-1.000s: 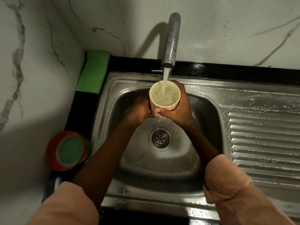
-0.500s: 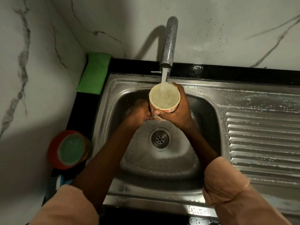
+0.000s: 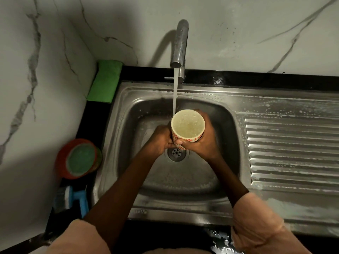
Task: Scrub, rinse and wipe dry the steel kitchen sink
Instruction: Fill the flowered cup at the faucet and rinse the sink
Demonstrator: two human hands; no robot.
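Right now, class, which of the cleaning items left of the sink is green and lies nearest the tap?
The folded green cloth, in the back corner; the blue brush and orange tub lie nearer the person.

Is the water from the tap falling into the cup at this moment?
No, the stream passes just left of the cup rim and falls behind it toward the sink.

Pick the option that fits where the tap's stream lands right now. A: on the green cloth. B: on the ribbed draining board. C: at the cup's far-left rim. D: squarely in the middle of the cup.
C: the stream from the tap meets the cup at its far-left rim, with both hands holding the cup over the drain.
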